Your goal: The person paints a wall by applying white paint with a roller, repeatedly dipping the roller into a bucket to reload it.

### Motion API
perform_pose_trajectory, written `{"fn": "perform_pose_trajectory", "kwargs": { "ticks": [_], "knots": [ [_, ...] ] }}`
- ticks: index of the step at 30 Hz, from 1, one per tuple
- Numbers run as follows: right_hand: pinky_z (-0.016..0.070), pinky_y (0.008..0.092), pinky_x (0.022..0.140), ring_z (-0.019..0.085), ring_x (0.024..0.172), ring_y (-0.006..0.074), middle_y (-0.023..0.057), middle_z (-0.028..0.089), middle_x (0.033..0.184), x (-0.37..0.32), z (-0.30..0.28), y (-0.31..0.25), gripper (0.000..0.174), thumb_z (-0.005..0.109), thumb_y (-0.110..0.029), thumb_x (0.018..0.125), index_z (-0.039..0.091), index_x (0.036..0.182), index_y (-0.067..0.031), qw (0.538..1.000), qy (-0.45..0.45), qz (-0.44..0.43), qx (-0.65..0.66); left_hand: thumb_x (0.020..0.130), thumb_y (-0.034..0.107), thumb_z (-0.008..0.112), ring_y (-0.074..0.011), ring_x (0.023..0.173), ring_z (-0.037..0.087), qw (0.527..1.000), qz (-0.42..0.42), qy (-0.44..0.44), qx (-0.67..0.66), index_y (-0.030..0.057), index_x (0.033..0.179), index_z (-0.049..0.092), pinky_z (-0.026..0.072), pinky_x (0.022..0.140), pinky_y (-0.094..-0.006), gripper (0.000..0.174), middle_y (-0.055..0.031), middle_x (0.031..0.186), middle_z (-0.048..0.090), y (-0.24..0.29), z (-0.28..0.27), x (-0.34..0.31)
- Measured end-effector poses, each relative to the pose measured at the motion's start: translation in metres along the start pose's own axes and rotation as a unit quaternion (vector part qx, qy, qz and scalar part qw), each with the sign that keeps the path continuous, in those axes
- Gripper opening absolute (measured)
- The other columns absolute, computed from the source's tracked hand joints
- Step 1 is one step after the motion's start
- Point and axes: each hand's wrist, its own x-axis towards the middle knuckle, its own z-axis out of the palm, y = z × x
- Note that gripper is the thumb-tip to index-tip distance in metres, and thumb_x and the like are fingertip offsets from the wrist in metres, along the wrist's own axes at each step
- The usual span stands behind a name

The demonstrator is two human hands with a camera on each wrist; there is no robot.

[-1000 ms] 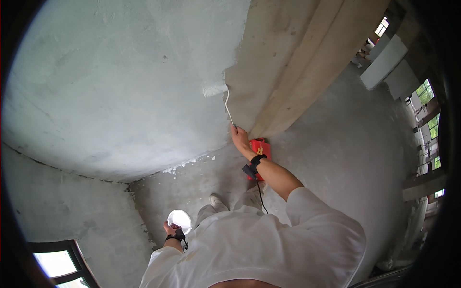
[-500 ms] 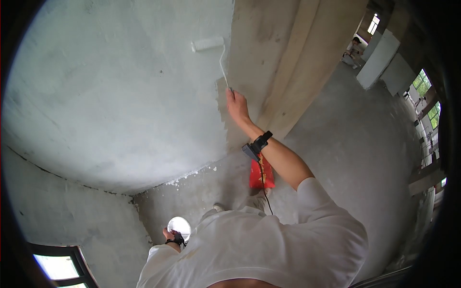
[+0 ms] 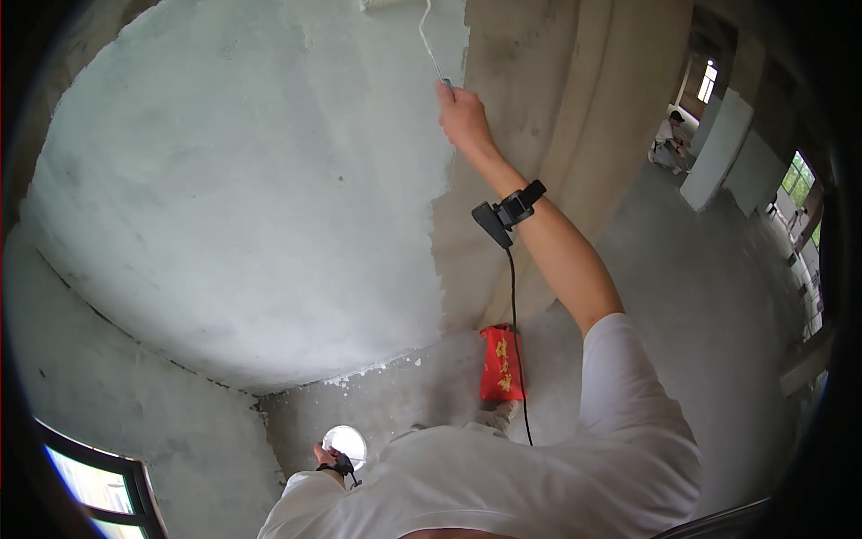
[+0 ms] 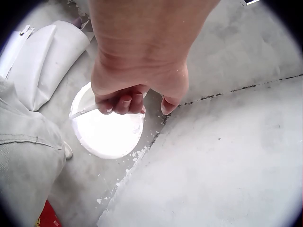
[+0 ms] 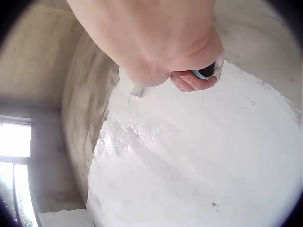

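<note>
My right hand (image 3: 465,117) grips the handle of a paint roller, arm stretched up along the wall (image 3: 242,198). The white roller sleeve (image 3: 382,4) lies against the painted area, cut by the top edge in the head view. From the right wrist, the dark handle end (image 5: 206,72) pokes out of the curled fingers (image 5: 194,82). Low at the left, my left hand (image 3: 325,455) carries a white bucket (image 3: 364,446). Its fingers curl round the thin bucket handle (image 4: 85,110) in the left wrist view. Bright white paint fills the bucket's round opening below.
Bare tan plaster (image 3: 512,72) borders the white coat on the right. A red bag (image 3: 503,364) with yellow lettering sits on the floor by the wall's foot. A black cable (image 3: 514,341) hangs from the right wrist. Far right, a person (image 3: 669,144) crouches. White splashes dot the floor edge.
The right hand has raised the roller up the wall, from mid-height to the top of the head view. My left hand keeps holding the bucket low. The head view has shifted slightly upward.
</note>
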Motion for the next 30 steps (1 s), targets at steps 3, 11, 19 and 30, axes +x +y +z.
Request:
{"fn": "perform_pose_trajectory", "kwargs": {
  "ticks": [3, 11, 19, 30],
  "knots": [
    [0.0440, 0.0449, 0.060, 0.057, 0.063, 0.0412, 0.0245, 0.058, 0.067, -0.021, 0.010, 0.008, 0.055, 0.048, -0.044, 0.096, 0.056, 0.074, 0.0061, 0.999, -0.002, -0.003, -0.047, 0.080, 0.050, 0.053, -0.0157, 0.044, 0.036, 0.999, 0.026, -0.025, 0.020, 0.0142, 0.063, 0.038, 0.0334, 0.044, -0.0323, 0.042, 0.0026, 0.052, 0.035, -0.005, -0.002, -0.004],
    [0.0400, 0.0440, 0.057, 0.046, 0.055, 0.0352, 0.0255, 0.048, 0.063, -0.164, 0.037, 0.132, 0.051, 0.047, -0.038, 0.098, 0.051, 0.076, 0.0074, 0.993, -0.023, 0.062, -0.095, 0.082, 0.044, 0.054, -0.0144, 0.043, 0.032, 0.999, 0.033, 0.025, 0.017, 0.0168, 0.056, 0.033, 0.0299, 0.046, -0.0321, 0.043, 0.0025, 0.049, 0.032, -0.008, 0.033, -0.066],
    [0.0434, 0.0468, 0.062, 0.057, 0.070, 0.0454, 0.0267, 0.057, 0.071, -0.255, 0.042, 0.191, 0.049, 0.048, -0.040, 0.096, 0.057, 0.081, 0.0059, 0.972, -0.069, 0.179, -0.136, 0.083, 0.044, 0.054, -0.0147, 0.043, 0.031, 0.996, 0.009, -0.005, 0.092, 0.0171, 0.055, 0.033, 0.0298, 0.050, -0.0337, 0.044, 0.0023, 0.047, 0.032, -0.002, 0.067, -0.069],
    [0.0430, 0.0411, 0.058, 0.054, 0.057, 0.0283, 0.0172, 0.054, 0.061, -0.330, 0.004, 0.227, 0.051, 0.049, -0.044, 0.095, 0.055, 0.075, 0.0026, 0.944, -0.151, 0.242, -0.165, 0.083, 0.042, 0.059, -0.0138, 0.045, 0.034, 0.973, 0.021, -0.163, 0.160, 0.0151, 0.068, 0.045, 0.0293, 0.049, -0.0313, 0.033, 0.0043, 0.048, 0.034, 0.014, 0.153, -0.121]
  ]
}}
